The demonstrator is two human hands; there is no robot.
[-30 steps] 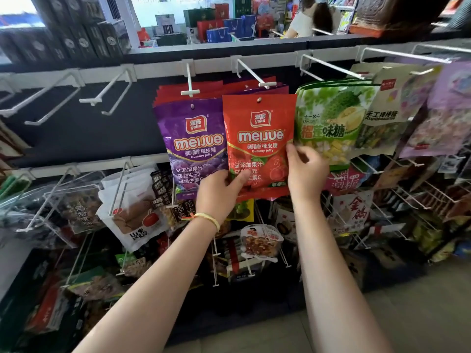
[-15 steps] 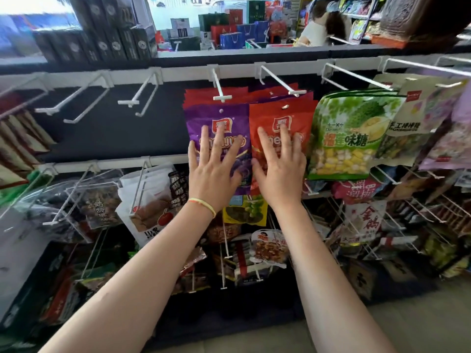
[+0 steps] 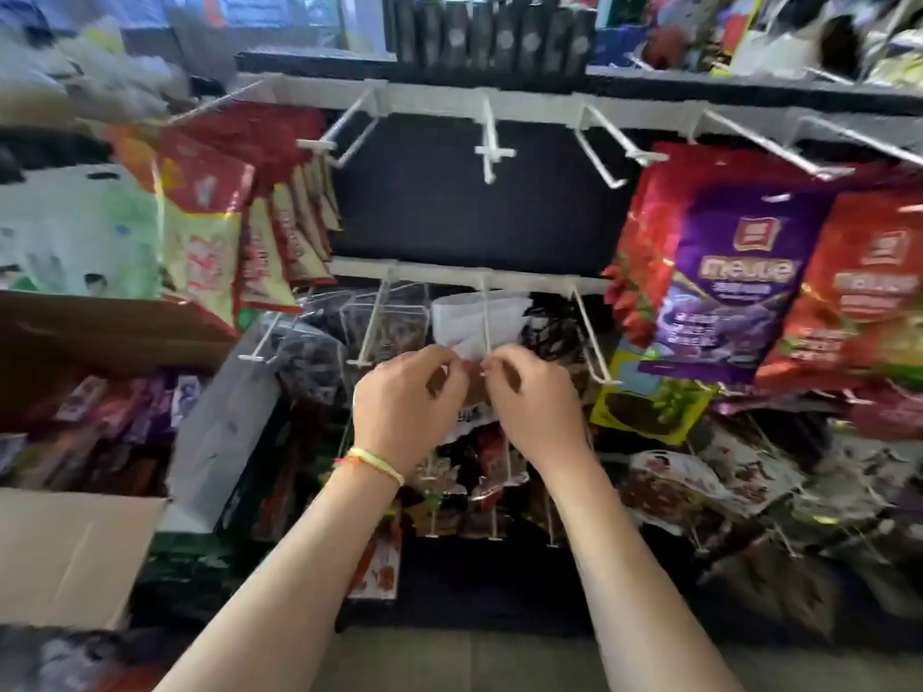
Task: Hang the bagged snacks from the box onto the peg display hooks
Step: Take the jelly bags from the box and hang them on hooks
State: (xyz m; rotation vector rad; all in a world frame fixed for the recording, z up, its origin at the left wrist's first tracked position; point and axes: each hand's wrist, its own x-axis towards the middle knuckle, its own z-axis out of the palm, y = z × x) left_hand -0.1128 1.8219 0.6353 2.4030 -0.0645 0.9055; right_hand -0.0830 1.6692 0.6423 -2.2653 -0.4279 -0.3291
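Observation:
My left hand (image 3: pixel 405 409), with a yellow band at the wrist, and my right hand (image 3: pixel 535 403) are close together in front of the lower row of pegs. Their fingers are curled, with the tips near the end of a peg (image 3: pixel 483 337) that carries a white snack bag (image 3: pixel 477 319). Motion blur hides whether either hand grips anything. At the right, a purple gummy bag (image 3: pixel 726 287) and a red gummy bag (image 3: pixel 874 297) hang from the upper pegs. The open cardboard box (image 3: pixel 75 551) stands at the left, with purple and red bags (image 3: pixel 125 417) inside.
Three upper pegs (image 3: pixel 492 152) above my hands hang bare against the dark back panel. Red and yellow bags (image 3: pixel 215 242) hang at the upper left. Lower pegs are crowded with dark snack bags (image 3: pixel 669 486). Floor shows at the bottom.
My view has swung left and down, bringing the box into sight. Both hands have left the gummy bags, dropped to the lower peg row, and curled from flat and spread.

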